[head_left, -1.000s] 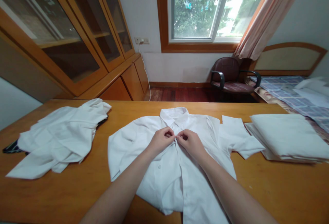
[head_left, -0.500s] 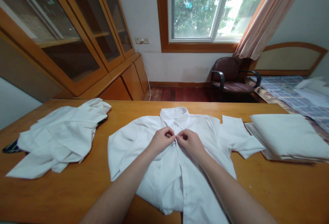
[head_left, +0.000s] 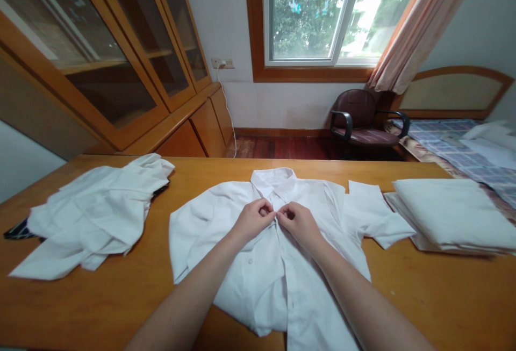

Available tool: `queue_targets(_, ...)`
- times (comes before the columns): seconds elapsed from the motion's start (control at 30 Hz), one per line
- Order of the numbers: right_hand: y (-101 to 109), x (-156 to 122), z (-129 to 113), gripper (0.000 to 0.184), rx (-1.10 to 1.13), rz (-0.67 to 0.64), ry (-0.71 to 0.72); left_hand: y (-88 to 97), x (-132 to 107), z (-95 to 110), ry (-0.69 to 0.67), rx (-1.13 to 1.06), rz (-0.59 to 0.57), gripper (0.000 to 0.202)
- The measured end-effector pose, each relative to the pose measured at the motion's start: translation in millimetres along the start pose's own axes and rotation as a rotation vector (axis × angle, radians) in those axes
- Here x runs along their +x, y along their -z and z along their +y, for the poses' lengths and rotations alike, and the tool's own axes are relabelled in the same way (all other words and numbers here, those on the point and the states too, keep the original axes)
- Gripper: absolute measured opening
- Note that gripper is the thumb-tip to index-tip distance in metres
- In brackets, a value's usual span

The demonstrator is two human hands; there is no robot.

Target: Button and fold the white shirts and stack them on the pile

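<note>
A white short-sleeved shirt (head_left: pixel 258 265) lies face up on the wooden table (head_left: pixel 443 297), collar pointing away from me. My left hand (head_left: pixel 253 220) and my right hand (head_left: pixel 297 224) meet at the shirt's front placket just below the collar. Both hands have their fingers curled in a pinch on the fabric edges, thumbs and fingertips almost touching each other. A small button shows lower on the left front panel.
A crumpled pile of white garments (head_left: pixel 92 216) lies at the table's left, with a dark striped cloth under it. A stack of folded white clothes (head_left: pixel 447 214) sits at the right. Beyond the table are a wooden cabinet (head_left: pixel 121 71), an armchair (head_left: pixel 363 120) and a bed (head_left: pixel 463 141).
</note>
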State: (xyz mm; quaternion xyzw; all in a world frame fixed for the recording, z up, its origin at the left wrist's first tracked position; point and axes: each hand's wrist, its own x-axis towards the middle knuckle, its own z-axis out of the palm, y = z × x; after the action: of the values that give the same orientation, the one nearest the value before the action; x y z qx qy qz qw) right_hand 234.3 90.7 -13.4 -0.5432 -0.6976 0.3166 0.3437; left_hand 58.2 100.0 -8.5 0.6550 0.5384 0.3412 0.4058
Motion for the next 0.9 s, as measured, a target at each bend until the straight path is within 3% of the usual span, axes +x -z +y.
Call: queue_targets(0.9,-1.2,1.4,-0.5,0.011,-0.009,0.008,-0.008,-0.1,0.0,1.8,-0.09,0.108,0.021,0.01)
